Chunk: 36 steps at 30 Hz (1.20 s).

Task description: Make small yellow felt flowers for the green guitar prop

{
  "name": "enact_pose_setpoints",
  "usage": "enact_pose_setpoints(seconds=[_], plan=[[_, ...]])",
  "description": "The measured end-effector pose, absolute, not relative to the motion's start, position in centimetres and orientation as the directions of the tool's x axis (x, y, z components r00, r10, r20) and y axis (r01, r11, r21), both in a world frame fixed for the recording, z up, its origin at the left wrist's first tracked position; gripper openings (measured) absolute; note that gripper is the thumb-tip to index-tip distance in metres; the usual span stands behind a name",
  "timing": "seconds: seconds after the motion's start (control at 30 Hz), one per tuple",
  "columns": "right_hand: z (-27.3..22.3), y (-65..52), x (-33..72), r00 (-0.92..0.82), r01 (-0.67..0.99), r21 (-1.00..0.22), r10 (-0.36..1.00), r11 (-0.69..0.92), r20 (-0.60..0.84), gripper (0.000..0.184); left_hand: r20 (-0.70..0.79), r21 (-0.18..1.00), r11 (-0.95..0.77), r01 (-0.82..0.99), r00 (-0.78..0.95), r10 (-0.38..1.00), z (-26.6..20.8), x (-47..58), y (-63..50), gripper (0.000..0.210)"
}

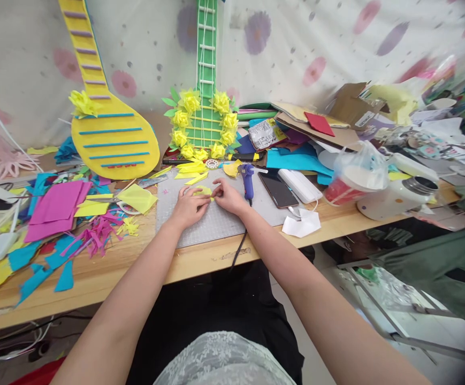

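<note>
Over the grey cutting mat (200, 235), my left hand (189, 206) and my right hand (228, 197) meet at a small piece of yellow paper (205, 190). The fingertips of both hands are closed on it, and they hide part of it. Just behind my hands lie several yellow paper strips (190, 170). A purple glue gun (248, 182) rests to the right of my right hand, its cord running down over the table's front edge. Beyond the mat stands a green instrument-shaped board (200, 128) ringed with yellow paper flowers.
A yellow instrument-shaped board (114, 140) leans at the back left. Pink paper sheets (55, 208), scissors and coloured scraps cover the left side. To the right are a phone (277, 188), a white power bank (299, 185), a bagged cup (350, 184) and a white bottle (393, 199).
</note>
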State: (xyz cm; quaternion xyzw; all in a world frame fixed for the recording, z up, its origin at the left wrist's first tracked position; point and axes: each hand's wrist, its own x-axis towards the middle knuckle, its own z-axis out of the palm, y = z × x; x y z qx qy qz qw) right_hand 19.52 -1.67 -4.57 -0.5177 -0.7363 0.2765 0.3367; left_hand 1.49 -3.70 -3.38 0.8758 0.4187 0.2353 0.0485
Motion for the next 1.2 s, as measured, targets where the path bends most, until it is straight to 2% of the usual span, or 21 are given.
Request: enact_pose_setpoints(seconds=[0.17,0.4,0.77,0.9,1.0,1.1,1.2], plan=[[-4.8,-1.5,19.4,-0.202,0.600,-0.742,0.954,0.298,0.220,0.045,0.360,0.291,-0.636,0.715,0.534,0.765,-3.6,1.4,-3.6,0.026],[-4.9,-1.5,18.9,-0.198,0.742,-0.590,0.945,0.319,0.262,0.042,0.364,0.306,-0.628,0.716,0.521,0.772,-3.7,1.4,-3.5,0.024],[-5.5,-1.3,18.1,-0.145,0.791,-0.552,0.958,0.262,0.246,0.043,0.334,0.355,-0.562,0.747,0.460,0.823,-4.3,1.3,-3.5,0.022],[-5.3,-1.3,18.5,-0.163,0.751,-0.590,0.949,0.297,0.270,0.032,0.354,0.366,-0.586,0.723,0.474,0.806,-4.0,1.1,-3.7,0.036],[-5.0,-1.4,19.0,-0.217,0.705,-0.604,0.924,0.372,0.316,0.030,0.412,0.409,-0.568,0.714,0.411,0.813,-3.6,0.5,-3.4,0.044],[-4.3,-1.9,19.2,-0.306,0.686,-0.556,0.879,0.469,0.365,0.032,0.441,0.472,-0.535,0.701,0.337,0.832,-3.3,-0.6,-2.9,0.052],[-3.6,-2.4,19.2,-0.333,0.698,-0.506,0.855,0.507,0.398,0.029,0.408,0.545,-0.494,0.677,0.300,0.862,-3.2,-1.5,-2.7,0.061]])
